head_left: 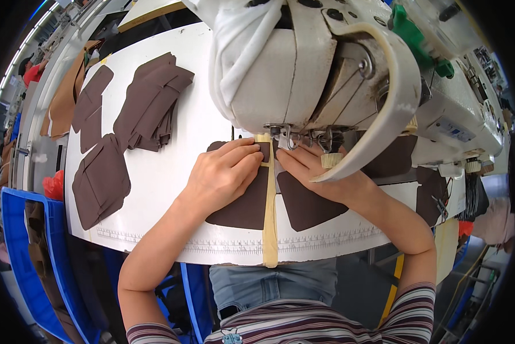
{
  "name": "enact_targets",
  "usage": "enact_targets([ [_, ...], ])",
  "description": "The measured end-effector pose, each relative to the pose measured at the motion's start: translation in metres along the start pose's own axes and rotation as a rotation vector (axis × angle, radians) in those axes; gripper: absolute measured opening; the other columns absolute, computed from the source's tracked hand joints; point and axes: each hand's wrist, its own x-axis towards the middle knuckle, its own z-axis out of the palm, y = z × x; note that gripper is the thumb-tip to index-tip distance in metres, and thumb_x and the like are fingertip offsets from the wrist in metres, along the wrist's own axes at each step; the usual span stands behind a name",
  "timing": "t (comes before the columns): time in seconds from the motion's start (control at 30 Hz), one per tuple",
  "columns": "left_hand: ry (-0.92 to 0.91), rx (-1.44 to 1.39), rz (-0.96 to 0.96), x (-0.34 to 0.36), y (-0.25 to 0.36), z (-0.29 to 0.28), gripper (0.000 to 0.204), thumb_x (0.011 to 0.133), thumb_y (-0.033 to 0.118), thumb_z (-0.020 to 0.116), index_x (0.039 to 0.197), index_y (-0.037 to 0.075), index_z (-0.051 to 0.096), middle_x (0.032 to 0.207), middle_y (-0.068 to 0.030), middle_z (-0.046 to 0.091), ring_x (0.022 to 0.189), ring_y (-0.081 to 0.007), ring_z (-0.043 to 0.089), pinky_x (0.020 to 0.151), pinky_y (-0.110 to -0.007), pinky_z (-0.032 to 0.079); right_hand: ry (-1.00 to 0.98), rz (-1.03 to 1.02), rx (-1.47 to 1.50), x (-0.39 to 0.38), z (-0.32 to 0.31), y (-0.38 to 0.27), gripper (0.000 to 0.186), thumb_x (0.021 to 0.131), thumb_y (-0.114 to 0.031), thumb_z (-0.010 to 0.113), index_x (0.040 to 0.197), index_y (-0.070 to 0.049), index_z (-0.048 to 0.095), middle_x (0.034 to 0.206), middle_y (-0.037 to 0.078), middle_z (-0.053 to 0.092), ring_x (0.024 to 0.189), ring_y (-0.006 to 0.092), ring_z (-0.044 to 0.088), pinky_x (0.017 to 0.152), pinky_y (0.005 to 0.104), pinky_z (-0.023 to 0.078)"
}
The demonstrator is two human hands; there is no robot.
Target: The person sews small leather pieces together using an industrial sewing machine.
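Observation:
Two dark brown pieces lie side by side in front of the sewing machine (286, 74): a left brown piece (240, 203) and a right brown piece (312, 206). Between them a yellow tape strip (270, 229) runs from the table's front edge up to the needle area. My left hand (226, 172) is closed, its fingertips bunched at the left piece's top edge beside a small brown patch (264, 153). My right hand (320, 172) lies on the right piece with stretched fingers pointing at the presser foot (280, 133); the machine head and a curved guard hide part of it.
Stacked brown pieces (154, 103) and more piles lie on the white table (171, 189) at left. Other brown pieces (389, 157) are at right, near small snips (441, 207). White cloth (246, 51) drapes the machine. A blue bin (51, 258) stands at lower left.

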Motion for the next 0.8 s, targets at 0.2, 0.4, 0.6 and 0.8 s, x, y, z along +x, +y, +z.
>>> enact_targets([
  [0.2,0.041,0.044,0.009,0.001,0.003,-0.001,0.014,0.075,0.005,0.07,0.088,0.003,0.067,0.093,-0.0051,0.069,0.09,-0.0193,0.069,0.061,-0.03,0.056,0.017,-0.015,-0.059,-0.002,0.001,-0.001,0.024,0.074,-0.006,0.064,0.097,-0.002,0.063,0.086,0.006,0.061,0.07,0.0164,0.062,0.06,0.0271,0.053],
  [0.4,0.031,0.046,0.02,0.005,0.005,0.0,0.016,0.074,0.006,0.07,0.09,0.004,0.068,0.093,-0.004,0.068,0.088,-0.0183,0.068,0.06,-0.03,0.056,0.002,-0.052,-0.057,-0.006,0.005,0.001,0.029,0.075,-0.007,0.063,0.103,-0.001,0.062,0.086,0.007,0.061,0.067,0.0171,0.062,0.059,0.0285,0.054],
  [0.6,-0.04,0.088,-0.006,0.01,0.011,-0.005,0.025,0.071,0.007,0.071,0.096,0.006,0.07,0.09,0.0,0.059,0.082,-0.0149,0.061,0.059,-0.03,0.053,-0.032,0.009,0.026,-0.009,0.006,0.001,0.029,0.077,-0.006,0.061,0.106,-0.001,0.063,0.092,0.007,0.065,0.066,0.0192,0.063,0.059,0.03,0.055],
  [0.8,-0.003,0.021,-0.014,0.006,0.008,-0.003,0.023,0.072,0.006,0.07,0.095,0.006,0.07,0.091,-0.0013,0.063,0.083,-0.0166,0.063,0.061,-0.031,0.054,0.084,0.02,0.072,-0.005,0.007,0.001,0.024,0.076,-0.005,0.063,0.1,-0.002,0.065,0.091,0.005,0.064,0.07,0.0169,0.063,0.059,0.0287,0.055],
])
